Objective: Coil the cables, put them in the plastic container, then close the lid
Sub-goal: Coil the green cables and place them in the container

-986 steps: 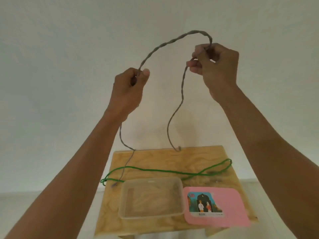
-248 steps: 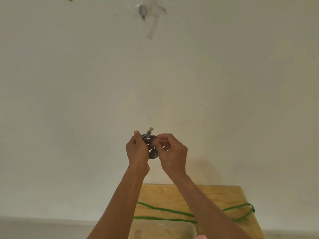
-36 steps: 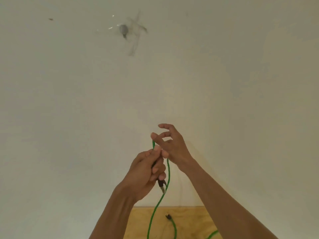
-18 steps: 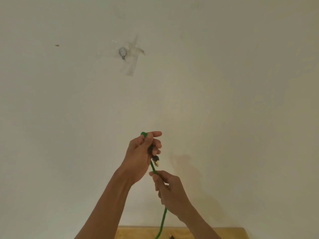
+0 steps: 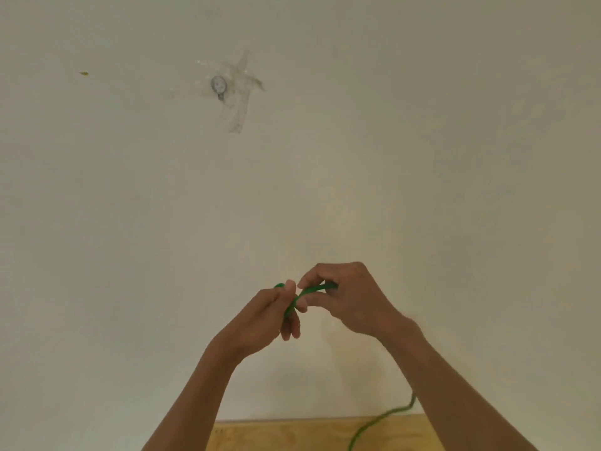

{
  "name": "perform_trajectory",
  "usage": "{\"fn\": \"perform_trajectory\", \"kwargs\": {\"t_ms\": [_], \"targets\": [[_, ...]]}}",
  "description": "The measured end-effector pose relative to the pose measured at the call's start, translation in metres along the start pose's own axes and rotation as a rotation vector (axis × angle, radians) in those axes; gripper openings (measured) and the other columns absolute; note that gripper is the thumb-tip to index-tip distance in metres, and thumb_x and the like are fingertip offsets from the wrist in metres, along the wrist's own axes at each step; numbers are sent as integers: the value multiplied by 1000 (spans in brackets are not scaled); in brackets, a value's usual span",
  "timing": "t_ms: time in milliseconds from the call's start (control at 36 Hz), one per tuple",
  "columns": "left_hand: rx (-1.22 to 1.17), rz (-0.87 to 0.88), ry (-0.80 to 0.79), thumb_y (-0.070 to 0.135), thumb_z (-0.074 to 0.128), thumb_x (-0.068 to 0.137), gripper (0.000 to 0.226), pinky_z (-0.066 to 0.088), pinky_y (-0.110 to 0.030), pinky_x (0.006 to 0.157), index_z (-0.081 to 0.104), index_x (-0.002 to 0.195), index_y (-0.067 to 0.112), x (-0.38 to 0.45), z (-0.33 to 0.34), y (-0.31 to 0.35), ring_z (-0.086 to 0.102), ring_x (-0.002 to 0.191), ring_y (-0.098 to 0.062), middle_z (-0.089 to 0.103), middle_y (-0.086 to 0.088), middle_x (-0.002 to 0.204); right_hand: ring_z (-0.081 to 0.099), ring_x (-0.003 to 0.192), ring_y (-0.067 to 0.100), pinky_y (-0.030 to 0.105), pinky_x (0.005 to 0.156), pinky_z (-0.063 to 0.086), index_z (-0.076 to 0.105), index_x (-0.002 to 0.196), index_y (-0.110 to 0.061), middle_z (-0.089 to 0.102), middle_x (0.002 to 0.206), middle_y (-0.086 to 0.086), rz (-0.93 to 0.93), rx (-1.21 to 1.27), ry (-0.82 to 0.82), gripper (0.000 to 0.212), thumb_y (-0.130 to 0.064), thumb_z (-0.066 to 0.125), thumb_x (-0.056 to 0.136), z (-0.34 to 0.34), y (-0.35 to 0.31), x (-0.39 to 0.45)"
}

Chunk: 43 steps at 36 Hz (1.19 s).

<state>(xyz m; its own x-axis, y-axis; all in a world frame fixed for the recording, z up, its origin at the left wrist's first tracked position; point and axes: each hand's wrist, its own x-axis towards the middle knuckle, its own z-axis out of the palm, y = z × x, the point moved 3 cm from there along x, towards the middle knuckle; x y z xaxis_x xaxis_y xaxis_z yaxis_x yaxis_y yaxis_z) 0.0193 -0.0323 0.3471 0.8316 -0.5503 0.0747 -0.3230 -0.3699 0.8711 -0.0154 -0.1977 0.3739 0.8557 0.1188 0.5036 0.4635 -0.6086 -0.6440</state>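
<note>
Since half a second ago the right hand (image 5: 351, 301) is coming up level with the left hand (image 5: 260, 323); both are now meeting chest-high in front of the wall (image 5: 422, 157). Left is closing around the first turn of the green cable (image 5: 309, 290), thumb pinning it. Right is pinching the cable between thumb and fingers, feeding a short arc across. The cable's free run is dropping behind the right forearm and trailing onto the wooden table (image 5: 292, 434) at bottom.

Doing it well, I'd judge: keep loops equal in size, lay each next to the last under the left thumb, let the cable twist freely so it isn't kinking.

Around: a taped hook (image 5: 219, 87) high on the wall, irrelevant. Nothing is blocking the hands. Container and lid are out of frame, so I can't tell their state. Trailing slack could be snagging on the table edge.
</note>
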Motion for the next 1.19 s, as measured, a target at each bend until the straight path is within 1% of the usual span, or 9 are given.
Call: {"fn": "perform_trajectory", "kwargs": {"t_ms": [83, 222, 361, 444, 611, 750, 889, 1056, 1194], "targets": [[-249, -78, -138, 58, 16, 102, 77, 44, -31, 64, 64, 94, -1, -10, 14, 6, 52, 61, -20, 61, -14, 67, 58, 59, 2, 22, 60, 43, 75, 80, -19, 72, 75, -13, -39, 137, 25, 15, -19, 87, 71, -9, -4, 9], [-701, -52, -239, 49, 37, 102, 53, 46, -37, 68, 65, 85, 7, -14, 29, 20, 41, 58, -24, 44, -12, 59, 69, 79, 27, 48, 79, 56, 76, 87, -2, 74, 82, 10, 33, 449, 77, 18, -6, 85, 72, -13, 14, 14], [-871, 129, -304, 27, 48, 98, 26, 48, -34, 67, 61, 88, 7, -11, 37, 42, 47, 57, -20, 47, -10, 59, 65, 71, 25, 38, 69, 49, 74, 89, -8, 72, 73, 3, 202, 716, 21, 16, -15, 59, 91, 15, 32, -9], [-877, 187, -260, 25, 48, 99, 22, 42, -35, 63, 61, 92, 9, -2, 34, 49, 57, 61, -21, 52, -9, 63, 54, 49, 13, 24, 49, 47, 71, 64, -28, 61, 55, -6, 293, 703, -16, 55, 9, 46, 96, 38, 39, -32], [-710, 209, -8, 24, 47, 98, 23, 46, -34, 74, 62, 99, 6, 17, 8, 40, 56, 66, -16, 64, -5, 77, 38, 51, 13, 23, 46, 35, 71, 114, -17, 68, 73, -1, 352, 614, -15, 22, -22, 55, 101, 55, 40, -57], [-370, 170, 120, 22, 46, 102, 28, 48, -34, 70, 62, 107, 0, 22, 0, 24, 65, 73, -17, 74, -9, 87, 58, 59, 26, 27, 58, 50, 68, 121, -19, 72, 78, -14, 209, 265, -59, 26, -20, 61, 95, 40, 29, -56], [21, 144, 132, 14, 41, 106, 27, 51, -26, 72, 63, 97, 0, 24, 7, 14, 67, 72, -12, 71, -9, 83, 63, 60, 3, 14, 58, 47, 69, 111, -20, 74, 91, -9, 130, 80, -120, 29, -4, 60, 88, 9, 16, -39], [-148, -61, -103, 52, 22, 104, 68, 46, -36, 68, 63, 94, -2, 15, 20, 17, 60, 67, -27, 70, -17, 74, 67, 72, 9, 25, 67, 55, 73, 91, -16, 72, 79, -8, 29, 109, -9, 11, -14, 78, 82, -28, 5, -5], [-655, -80, -260, 52, 30, 103, 61, 46, -36, 65, 64, 83, 6, 5, 33, 34, 45, 50, -22, 51, -12, 53, 61, 70, 26, 38, 69, 53, 75, 86, -5, 72, 77, 8, 57, 429, 103, 17, -10, 84, 73, -34, 20, 8]]}}
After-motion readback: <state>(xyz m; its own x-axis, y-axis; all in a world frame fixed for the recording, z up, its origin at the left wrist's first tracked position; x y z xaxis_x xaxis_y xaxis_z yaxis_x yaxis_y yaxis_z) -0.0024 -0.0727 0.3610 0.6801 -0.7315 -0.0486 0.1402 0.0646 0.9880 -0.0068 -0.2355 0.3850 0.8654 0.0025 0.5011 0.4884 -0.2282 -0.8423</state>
